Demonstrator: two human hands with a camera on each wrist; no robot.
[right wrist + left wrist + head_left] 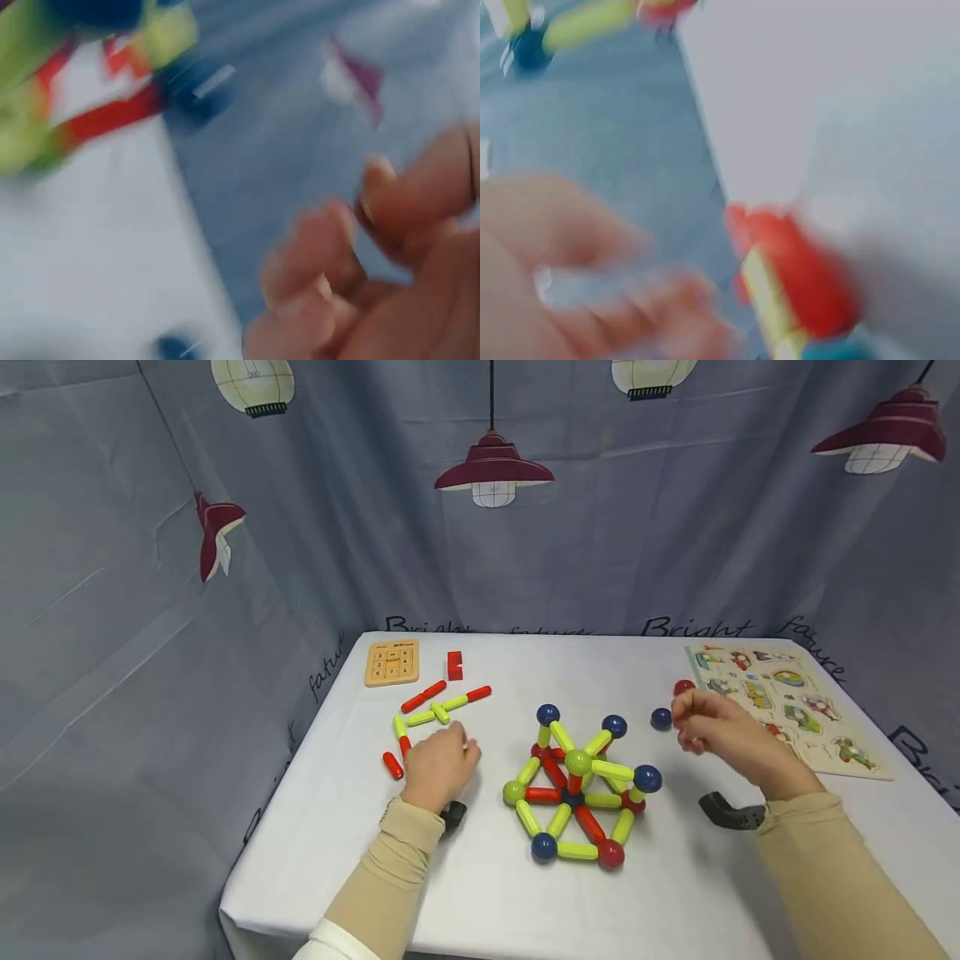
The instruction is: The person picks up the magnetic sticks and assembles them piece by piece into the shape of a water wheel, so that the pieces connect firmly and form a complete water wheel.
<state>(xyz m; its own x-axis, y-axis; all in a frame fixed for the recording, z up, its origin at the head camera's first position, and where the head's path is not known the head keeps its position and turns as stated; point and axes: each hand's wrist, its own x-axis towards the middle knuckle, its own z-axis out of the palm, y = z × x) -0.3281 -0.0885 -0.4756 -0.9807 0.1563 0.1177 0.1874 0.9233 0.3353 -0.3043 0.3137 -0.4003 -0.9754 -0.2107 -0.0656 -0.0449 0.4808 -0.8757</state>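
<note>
Between the two hands stands a structure of magnetic sticks and balls (578,763), with a ring of yellow-green and red sticks below and raised balls above. To its left, my left hand (441,767) hovers close to several loose sticks (406,745). In the left wrist view that hand's thumb and fingers are apart with nothing between them. My right hand (727,737) is in the air at the structure's right, fingers loosely curled. No object shows in it in the right wrist view. Beside its fingertips are a blue ball (661,719) and a red ball (683,687).
A wooden number puzzle (392,662) lies at the back left of the table, near a small red block (454,666). A picture board (787,702) covers the right side. Grey printed curtains (600,560) hang behind the white table (315,860).
</note>
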